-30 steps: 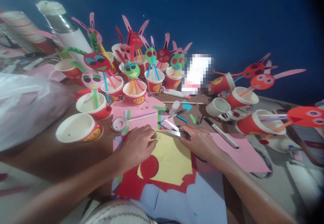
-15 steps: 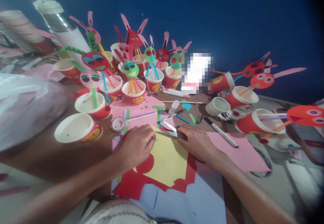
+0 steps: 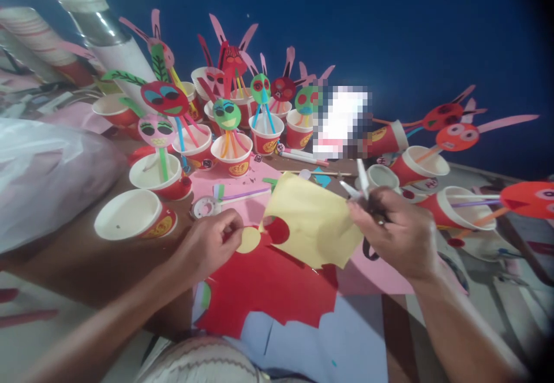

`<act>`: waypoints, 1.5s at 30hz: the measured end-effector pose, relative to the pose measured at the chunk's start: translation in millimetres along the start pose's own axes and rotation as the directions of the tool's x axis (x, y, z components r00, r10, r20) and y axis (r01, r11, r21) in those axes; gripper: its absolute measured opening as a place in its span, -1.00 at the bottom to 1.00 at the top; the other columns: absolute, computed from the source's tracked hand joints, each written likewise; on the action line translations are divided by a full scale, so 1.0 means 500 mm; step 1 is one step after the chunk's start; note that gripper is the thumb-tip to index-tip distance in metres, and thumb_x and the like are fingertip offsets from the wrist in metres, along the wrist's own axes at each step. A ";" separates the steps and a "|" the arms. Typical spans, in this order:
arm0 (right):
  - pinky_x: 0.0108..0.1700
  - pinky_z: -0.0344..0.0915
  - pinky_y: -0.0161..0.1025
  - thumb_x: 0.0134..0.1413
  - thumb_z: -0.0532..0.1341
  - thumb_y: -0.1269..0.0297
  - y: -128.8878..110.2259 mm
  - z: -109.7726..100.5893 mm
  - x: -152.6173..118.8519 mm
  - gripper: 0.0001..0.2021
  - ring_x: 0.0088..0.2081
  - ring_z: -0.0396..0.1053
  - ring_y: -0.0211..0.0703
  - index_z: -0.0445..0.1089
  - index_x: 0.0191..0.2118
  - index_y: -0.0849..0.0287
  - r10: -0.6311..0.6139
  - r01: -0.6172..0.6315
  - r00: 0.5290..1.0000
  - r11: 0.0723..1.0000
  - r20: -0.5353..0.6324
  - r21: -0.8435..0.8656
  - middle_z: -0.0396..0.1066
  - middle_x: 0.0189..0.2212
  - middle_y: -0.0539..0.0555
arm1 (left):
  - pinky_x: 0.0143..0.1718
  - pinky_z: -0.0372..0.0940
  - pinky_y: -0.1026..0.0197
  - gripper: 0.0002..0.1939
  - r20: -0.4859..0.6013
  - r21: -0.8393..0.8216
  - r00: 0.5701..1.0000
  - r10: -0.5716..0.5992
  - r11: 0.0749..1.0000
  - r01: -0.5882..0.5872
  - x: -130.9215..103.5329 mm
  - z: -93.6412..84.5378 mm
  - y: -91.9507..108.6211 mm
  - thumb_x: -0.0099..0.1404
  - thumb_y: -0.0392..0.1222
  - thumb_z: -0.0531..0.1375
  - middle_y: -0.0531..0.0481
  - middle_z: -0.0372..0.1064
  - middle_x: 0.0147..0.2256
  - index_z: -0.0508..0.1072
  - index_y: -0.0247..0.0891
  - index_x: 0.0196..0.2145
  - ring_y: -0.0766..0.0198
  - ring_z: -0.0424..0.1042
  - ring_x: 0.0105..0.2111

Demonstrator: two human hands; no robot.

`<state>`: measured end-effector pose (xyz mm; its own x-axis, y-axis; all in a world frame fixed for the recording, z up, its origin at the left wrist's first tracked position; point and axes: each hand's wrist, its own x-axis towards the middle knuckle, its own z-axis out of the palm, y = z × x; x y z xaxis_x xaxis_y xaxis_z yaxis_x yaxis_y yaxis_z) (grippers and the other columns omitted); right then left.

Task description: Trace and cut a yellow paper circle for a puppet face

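Note:
My left hand pinches a small yellow paper circle just above the red paper sheet. My right hand grips a pair of scissors with the blades pointing up, and also lifts a yellow paper sheet that has a round hole cut in it. The yellow sheet hangs tilted over the red sheet and a pink sheet.
Several red paper cups with straw-mounted paper faces crowd the back of the table. An empty cup stands at the left, more cups at the right. A tape roll lies near my left hand. A plastic bag sits far left.
My right hand lifted the scissors and the yellow sheet off the red paper, up and to the right. A yellow circle came free and my left hand holds it.

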<state>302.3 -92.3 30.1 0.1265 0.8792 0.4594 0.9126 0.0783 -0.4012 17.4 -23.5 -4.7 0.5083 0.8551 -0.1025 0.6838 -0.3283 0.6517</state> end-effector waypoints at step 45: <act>-0.44 0.21 -0.29 -0.10 0.28 0.20 0.041 0.001 0.008 -0.82 -0.57 0.28 -0.25 0.38 -0.45 0.22 0.048 -0.082 0.886 0.995 -0.461 -0.053 0.29 -0.63 -0.04 | -0.42 0.07 0.23 -0.84 0.244 0.025 0.843 0.480 0.866 -0.500 -0.012 -0.010 0.070 0.27 -0.34 0.03 0.03 0.23 -0.48 0.19 -0.27 -0.48 0.31 0.15 -0.45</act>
<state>321.5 -86.8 23.5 0.3354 0.5664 0.7528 0.9184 -0.0187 -0.3951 35.6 -38.0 22.4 0.8842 0.4652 0.0429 0.3507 -0.7216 0.5970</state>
